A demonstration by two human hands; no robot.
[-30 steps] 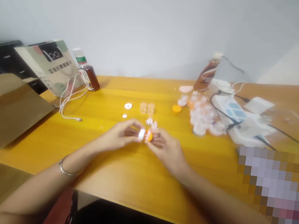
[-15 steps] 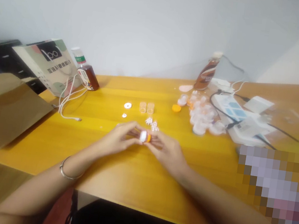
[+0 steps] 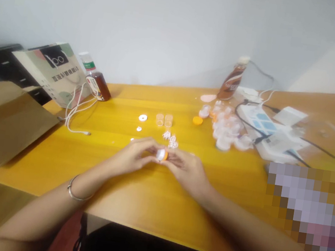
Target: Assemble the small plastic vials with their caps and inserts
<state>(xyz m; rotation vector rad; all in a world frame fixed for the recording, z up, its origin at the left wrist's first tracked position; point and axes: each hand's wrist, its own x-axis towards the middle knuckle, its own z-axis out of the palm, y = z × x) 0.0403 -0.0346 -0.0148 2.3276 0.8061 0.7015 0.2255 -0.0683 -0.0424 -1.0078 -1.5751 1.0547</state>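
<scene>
Between my two hands is a small round white part with an orange cap (image 3: pixel 162 155), held above the near half of the table. My left hand (image 3: pixel 140 153) pinches its white side. On the orange side, the fingers of my right hand (image 3: pixel 185 166) are closed. Just beyond my hands lie several small white gear-like pieces (image 3: pixel 171 139). Two clear little cups (image 3: pixel 164 120) stand side by side farther back. A white ring (image 3: pixel 142 117) and a smaller white piece (image 3: pixel 139 129) rest left of them. An orange cap (image 3: pixel 197 121) lies to the right.
A heap of clear and orange plastic parts (image 3: pixel 226 128) lies to the right, near a brown drink bottle (image 3: pixel 233 78) and a power strip with cables (image 3: pixel 273 143). On the left are a cardboard box (image 3: pixel 7 122), a white cable (image 3: pixel 76 114) and an amber bottle (image 3: pixel 98 86).
Both hands stay almost in place on the white and orange part, which has turned or tilted slightly between the fingers. Nothing else on the table has visibly moved.
</scene>
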